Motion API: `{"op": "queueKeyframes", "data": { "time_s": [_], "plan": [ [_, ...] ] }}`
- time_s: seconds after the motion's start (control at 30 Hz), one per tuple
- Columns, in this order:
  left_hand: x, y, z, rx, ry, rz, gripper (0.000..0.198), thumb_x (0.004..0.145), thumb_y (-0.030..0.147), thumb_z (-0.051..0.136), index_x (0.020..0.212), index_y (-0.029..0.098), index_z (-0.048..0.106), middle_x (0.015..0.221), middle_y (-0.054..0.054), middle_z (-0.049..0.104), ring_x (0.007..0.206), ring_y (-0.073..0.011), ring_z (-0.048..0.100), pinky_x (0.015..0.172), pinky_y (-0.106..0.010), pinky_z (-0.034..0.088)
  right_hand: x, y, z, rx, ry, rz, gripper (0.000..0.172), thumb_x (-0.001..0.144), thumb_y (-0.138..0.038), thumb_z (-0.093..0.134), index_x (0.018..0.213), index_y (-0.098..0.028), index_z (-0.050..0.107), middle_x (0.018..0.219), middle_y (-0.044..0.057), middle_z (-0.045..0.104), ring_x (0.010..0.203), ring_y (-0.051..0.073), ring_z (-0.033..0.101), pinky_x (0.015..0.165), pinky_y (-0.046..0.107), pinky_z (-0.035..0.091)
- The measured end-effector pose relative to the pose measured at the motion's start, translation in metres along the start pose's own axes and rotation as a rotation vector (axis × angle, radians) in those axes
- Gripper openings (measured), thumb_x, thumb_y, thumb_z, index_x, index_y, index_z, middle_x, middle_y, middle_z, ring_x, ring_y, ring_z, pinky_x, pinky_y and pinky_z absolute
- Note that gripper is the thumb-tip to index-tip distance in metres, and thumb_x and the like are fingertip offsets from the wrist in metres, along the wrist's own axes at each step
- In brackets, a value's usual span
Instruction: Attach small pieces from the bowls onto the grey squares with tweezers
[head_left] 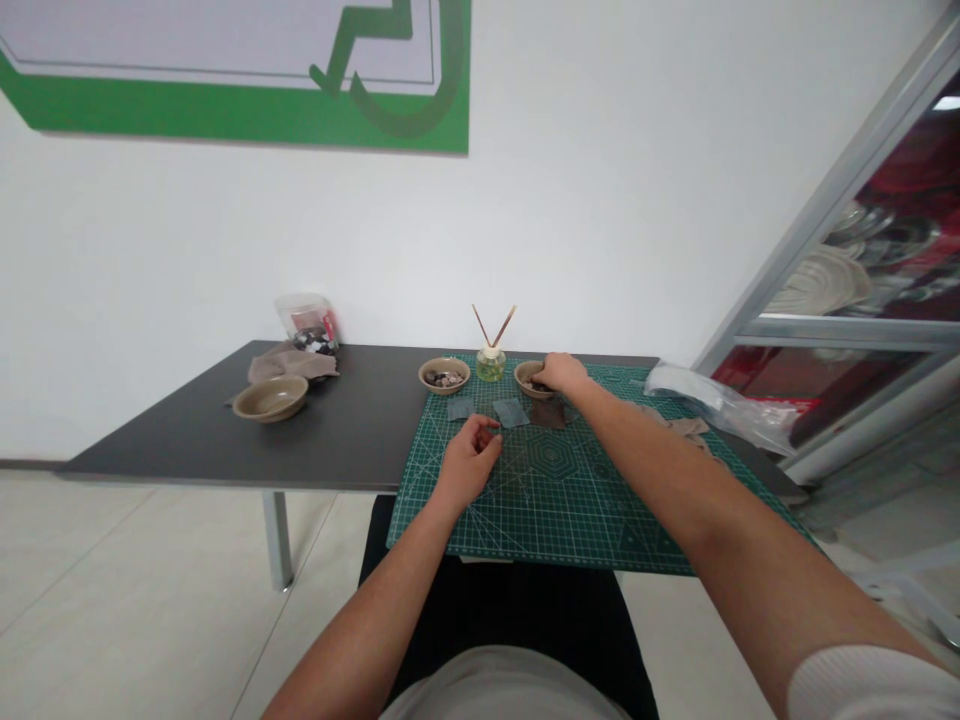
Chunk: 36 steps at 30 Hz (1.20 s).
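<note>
My left hand (469,462) rests on the green cutting mat (570,500), fingers curled together in a pinch; what they hold is too small to make out. My right hand (561,373) reaches forward into a small tan bowl (527,378) at the mat's far edge, fingers bunched over its contents. Several small grey-blue fabric squares (511,412) and a darker square (548,413) lie on the mat between my hands. A second tan bowl (444,375) with small dark and light pieces sits to the left of a reed diffuser (490,360).
A dark table (337,430) stands against a white wall. An empty tan bowl (270,398), beige cloth (289,363) and a clear bag of pieces (307,320) sit at its left. Plastic bags (712,400) lie at the right by a glass partition.
</note>
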<state>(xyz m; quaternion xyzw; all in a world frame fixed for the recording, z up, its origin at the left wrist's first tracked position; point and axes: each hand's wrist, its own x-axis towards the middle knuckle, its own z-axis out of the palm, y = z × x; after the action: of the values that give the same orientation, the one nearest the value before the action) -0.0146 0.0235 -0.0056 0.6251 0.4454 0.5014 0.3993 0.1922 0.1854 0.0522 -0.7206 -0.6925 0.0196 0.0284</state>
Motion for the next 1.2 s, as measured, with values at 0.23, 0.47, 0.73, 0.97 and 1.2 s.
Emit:
{"op": "queueKeyframes", "data": {
  "time_s": [0.23, 0.47, 0.73, 0.97, 1.2],
  "plan": [
    [0.0, 0.0, 0.0, -0.03, 0.006, -0.007, 0.016, 0.082, 0.025, 0.056, 0.097, 0.019, 0.057, 0.066, 0.003, 0.054, 0.061, -0.0119, 0.05, 0.06, -0.024, 0.039, -0.012, -0.023, -0.023, 0.037, 0.186, -0.038, 0.037, 0.083, -0.041, 0.058, 0.101, -0.011, 0.069, 0.101, 0.019, 0.069, 0.096, 0.028, 0.065, 0.077, 0.031, 0.047],
    [0.0, 0.004, 0.001, -0.085, 0.095, -0.02, 0.014, 0.081, 0.021, 0.054, 0.095, 0.019, 0.055, 0.064, 0.004, 0.053, 0.058, -0.0113, 0.05, 0.058, -0.024, 0.039, -0.034, -0.105, -0.029, 0.146, 0.287, -0.563, 0.025, 0.088, -0.029, 0.051, 0.106, -0.018, 0.065, 0.104, 0.009, 0.069, 0.097, 0.021, 0.061, 0.084, 0.028, 0.043],
    [-0.002, 0.002, 0.001, -0.255, 0.199, -0.01, 0.027, 0.082, 0.018, 0.051, 0.108, 0.021, 0.045, 0.064, 0.005, 0.051, 0.055, -0.0107, 0.05, 0.053, -0.021, 0.039, -0.016, -0.159, -0.005, 0.056, 0.046, -0.614, 0.033, 0.093, -0.028, 0.043, 0.117, -0.016, 0.063, 0.118, 0.013, 0.066, 0.108, 0.023, 0.06, 0.091, 0.03, 0.043],
    [-0.001, 0.002, 0.001, -0.295, 0.188, -0.012, 0.025, 0.083, 0.018, 0.051, 0.107, 0.021, 0.045, 0.064, 0.005, 0.05, 0.055, -0.0108, 0.049, 0.051, -0.021, 0.04, 0.0, -0.168, 0.009, -0.005, -0.05, -0.619, 0.035, 0.09, -0.028, 0.046, 0.116, -0.017, 0.066, 0.119, 0.014, 0.067, 0.106, 0.026, 0.063, 0.09, 0.032, 0.046],
    [-0.002, 0.006, 0.0, -0.305, 0.173, -0.045, 0.026, 0.082, 0.019, 0.051, 0.107, 0.021, 0.045, 0.065, 0.005, 0.05, 0.056, -0.0111, 0.05, 0.051, -0.022, 0.04, 0.007, -0.177, 0.014, -0.01, -0.094, -0.607, 0.031, 0.087, -0.029, 0.056, 0.113, -0.02, 0.068, 0.122, 0.012, 0.066, 0.112, 0.025, 0.061, 0.098, 0.033, 0.042]
  ]
}}
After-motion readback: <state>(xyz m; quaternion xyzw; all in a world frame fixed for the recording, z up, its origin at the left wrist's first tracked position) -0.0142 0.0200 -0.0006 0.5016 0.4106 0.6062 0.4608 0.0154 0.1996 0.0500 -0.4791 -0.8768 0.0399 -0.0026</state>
